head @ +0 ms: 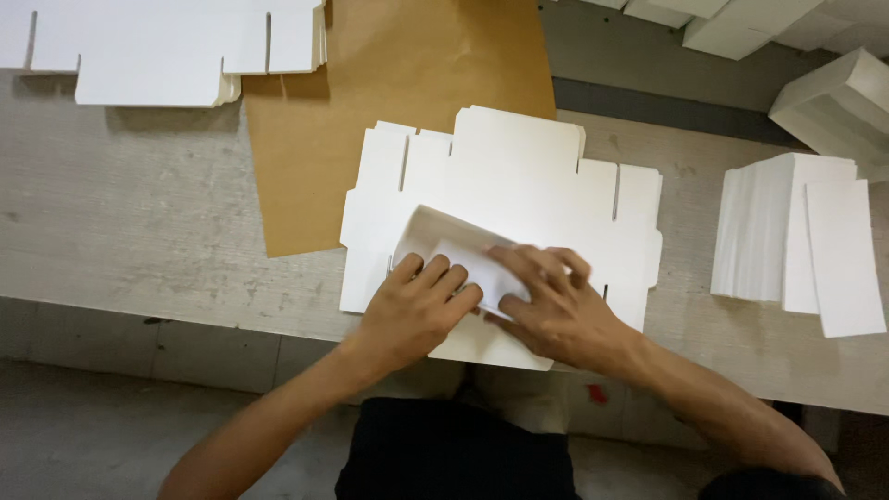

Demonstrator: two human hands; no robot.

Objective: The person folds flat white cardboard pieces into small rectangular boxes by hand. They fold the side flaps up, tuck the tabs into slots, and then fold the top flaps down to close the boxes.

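Both hands pressing a half-folded white box blank (444,243), left hand (415,310) fingers curled flat, right hand (556,310) fingers spread open

A brown paper sheet (389,102) lies on the grey table (139,222), running off the far edge. Far left sits a pile of flat white blanks (176,56). At right — a stack of white cards (787,231), one strip (843,255) laid on top. Beyond it, folded white boxes (833,102).
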